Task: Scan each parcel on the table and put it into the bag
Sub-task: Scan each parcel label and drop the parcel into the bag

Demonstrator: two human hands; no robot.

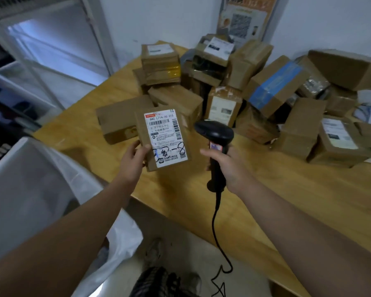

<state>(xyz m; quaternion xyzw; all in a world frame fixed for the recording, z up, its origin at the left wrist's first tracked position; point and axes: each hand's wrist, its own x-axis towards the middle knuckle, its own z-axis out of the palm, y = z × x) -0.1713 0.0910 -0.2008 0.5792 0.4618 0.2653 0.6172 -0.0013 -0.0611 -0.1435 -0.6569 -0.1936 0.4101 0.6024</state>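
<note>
Leaving its barcodes uncovered for scanning, the labelled parcel [162, 139] is pinched at one corner by the left hand [133, 160]; the barcode scanner [214, 136] is gripped by the right hand [225, 166].

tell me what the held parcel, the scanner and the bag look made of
The parcel looks like matte brown cardboard with a white paper label. The scanner seems black moulded plastic, slight sheen on its head. The bag looks like thin translucent white plastic by its creases; blur hides any weave.
</note>
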